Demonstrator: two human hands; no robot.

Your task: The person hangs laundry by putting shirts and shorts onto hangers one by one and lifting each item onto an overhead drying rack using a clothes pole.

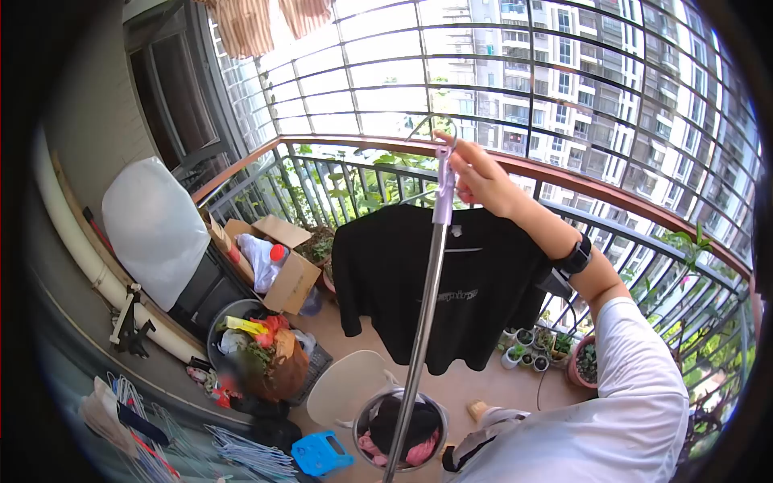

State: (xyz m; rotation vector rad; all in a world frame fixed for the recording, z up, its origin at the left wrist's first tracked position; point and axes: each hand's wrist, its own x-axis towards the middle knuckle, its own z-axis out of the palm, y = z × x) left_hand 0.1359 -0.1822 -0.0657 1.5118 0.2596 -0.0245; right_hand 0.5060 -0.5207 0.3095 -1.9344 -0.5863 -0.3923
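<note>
My right hand (pixel 481 175), with a dark watch on its wrist, reaches in from the right. Its fingers are closed at the hook of a clothes hanger (pixel 416 196), right beside the lilac forked head of a metal clothes pole (pixel 427 310). From the hanger hangs a black T-shirt (pixel 386 278) with small light lettering on its chest. The pole runs in front of the shirt down to the bottom edge, its lower end out of frame. My left hand is not visible. Below the shirt stands a metal basin (pixel 441 406) with black and pink cloth in it.
Around the basin are a beige stool (pixel 342 390), a blue plastic item (pixel 322 452) and several hangers (pixel 254 451). A filled bin (pixel 221 315) and a cardboard box (pixel 296 282) stand left. Potted plants (pixel 586 362) line the railing (pixel 555 173), below window bars.
</note>
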